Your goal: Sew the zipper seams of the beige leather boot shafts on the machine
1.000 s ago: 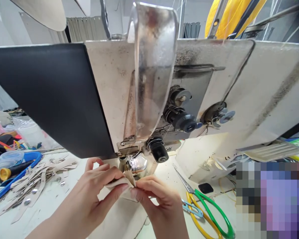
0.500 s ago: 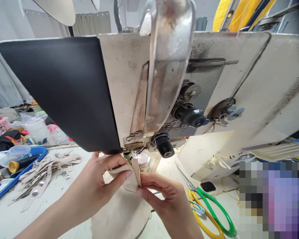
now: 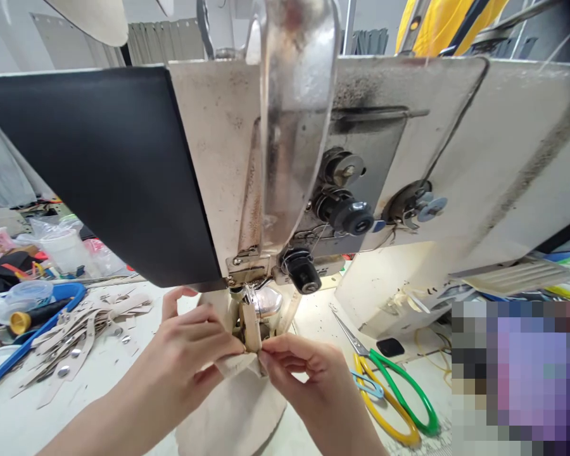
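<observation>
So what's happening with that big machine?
A person is at a sewing machine. The left hand and right hand both pinch a piece of pale cloth-like material, right by the needle area. Scissors with one green and one yellow handle lie on the table, beside the right hand.

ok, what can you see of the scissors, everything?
The scissors have slim, silvery, metal-looking blades, apparently nearly closed, and two glossy handle loops, one green, one yellow, spread apart. They lie on the pale tabletop, right of the right hand, tips pointing away and leftward. A light-blue tool overlaps the yellow loop. Neither hand holds them.
</observation>
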The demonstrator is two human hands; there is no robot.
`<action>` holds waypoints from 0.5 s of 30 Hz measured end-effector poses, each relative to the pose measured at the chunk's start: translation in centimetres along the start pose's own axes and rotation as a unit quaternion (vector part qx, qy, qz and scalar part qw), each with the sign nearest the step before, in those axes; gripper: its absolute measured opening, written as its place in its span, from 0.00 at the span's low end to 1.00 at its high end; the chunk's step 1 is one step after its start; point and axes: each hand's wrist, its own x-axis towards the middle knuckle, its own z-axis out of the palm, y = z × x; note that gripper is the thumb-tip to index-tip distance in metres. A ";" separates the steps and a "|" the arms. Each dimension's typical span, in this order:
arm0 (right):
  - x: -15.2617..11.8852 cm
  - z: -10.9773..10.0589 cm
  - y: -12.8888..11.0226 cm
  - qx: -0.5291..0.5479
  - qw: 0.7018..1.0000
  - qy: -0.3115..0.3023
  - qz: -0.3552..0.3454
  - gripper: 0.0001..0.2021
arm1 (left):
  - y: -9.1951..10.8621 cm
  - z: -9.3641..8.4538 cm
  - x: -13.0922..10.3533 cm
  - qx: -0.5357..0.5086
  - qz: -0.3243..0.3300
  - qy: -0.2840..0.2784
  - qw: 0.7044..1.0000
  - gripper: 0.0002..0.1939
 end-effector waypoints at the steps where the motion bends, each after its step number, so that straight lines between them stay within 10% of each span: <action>1: -0.1 0.1 0.0 -0.001 1.000 0.005 -0.001 0.09 | 0.3 0.0 -0.2 0.012 0.012 0.007 1.000 0.14; 6: -0.3 0.5 -0.5 -0.046 0.997 0.043 -0.036 0.06 | 1.2 -0.5 -0.4 0.046 0.125 -0.013 0.991 0.13; 15: -0.4 -0.2 -1.5 -0.125 0.985 0.005 -0.119 0.07 | 0.8 -1.2 0.9 -0.062 -0.024 -0.075 0.995 0.21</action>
